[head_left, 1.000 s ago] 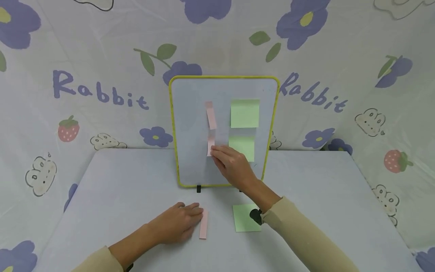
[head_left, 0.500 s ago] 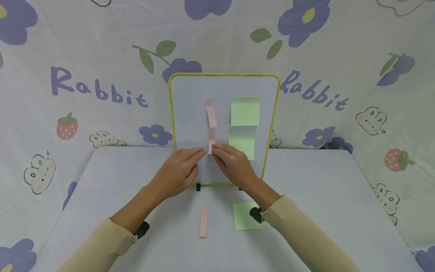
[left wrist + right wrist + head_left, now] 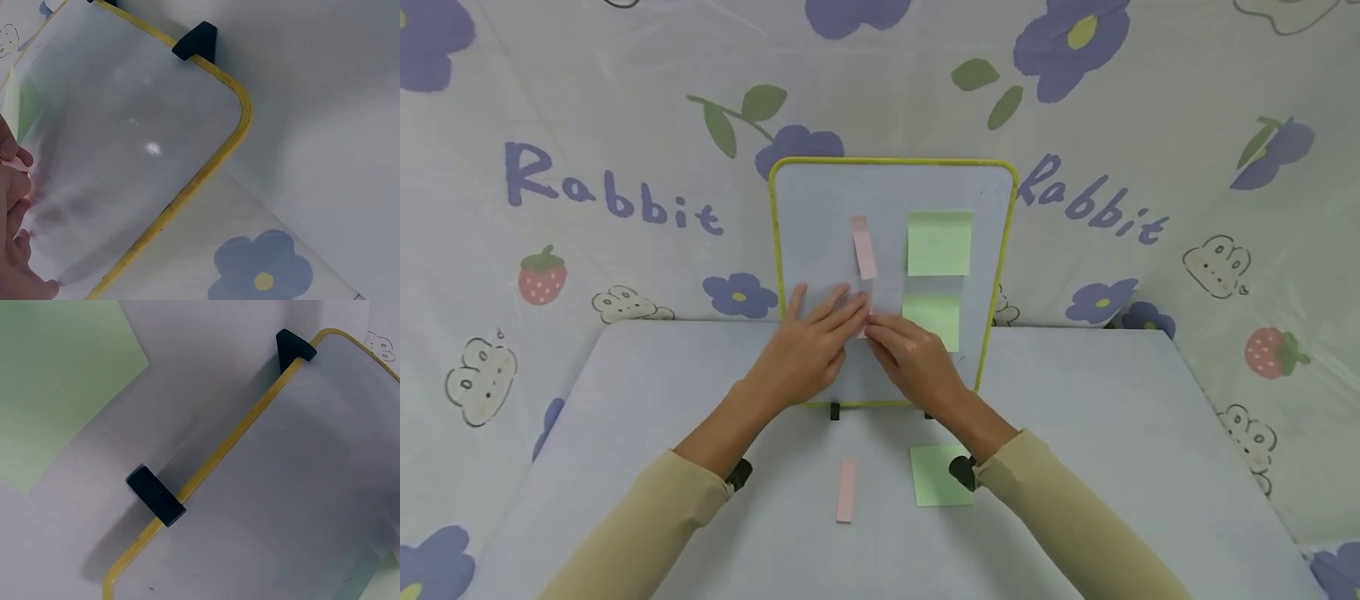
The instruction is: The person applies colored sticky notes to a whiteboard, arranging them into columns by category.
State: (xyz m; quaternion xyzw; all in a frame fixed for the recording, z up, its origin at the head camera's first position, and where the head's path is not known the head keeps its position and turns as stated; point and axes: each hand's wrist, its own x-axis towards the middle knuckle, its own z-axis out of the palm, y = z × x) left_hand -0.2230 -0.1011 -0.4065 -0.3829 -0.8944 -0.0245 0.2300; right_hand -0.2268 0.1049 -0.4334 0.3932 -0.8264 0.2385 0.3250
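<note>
A whiteboard (image 3: 820, 200) with a yellow rim stands upright on the table. My right hand (image 3: 917, 354) pinches the lower end of a narrow pink sticky note (image 3: 17, 164) on the board. Across that note's upper part lie the fairly straight, spread fingers of my left hand (image 3: 801, 354), covering most of it. Just above, another pink sticky note (image 3: 863, 250) hangs slightly tilted. To the right are two square green sticky notes, an upper one (image 3: 938, 243) and a lower one (image 3: 934, 312), the latter partly behind my right hand. In the right wrist view my right hand is hardly visible.
On the table in front of the board lie a narrow pink sticky pad (image 3: 846, 492) and a square green one (image 3: 928, 479), partly under my right wrist. Black feet (image 3: 156, 495) hold the board's lower edge. A printed cloth (image 3: 647, 83) hangs behind.
My left hand has risen from the pink pad on the table to the board and now lies over the lower pink note. My right hand keeps its pinch there.
</note>
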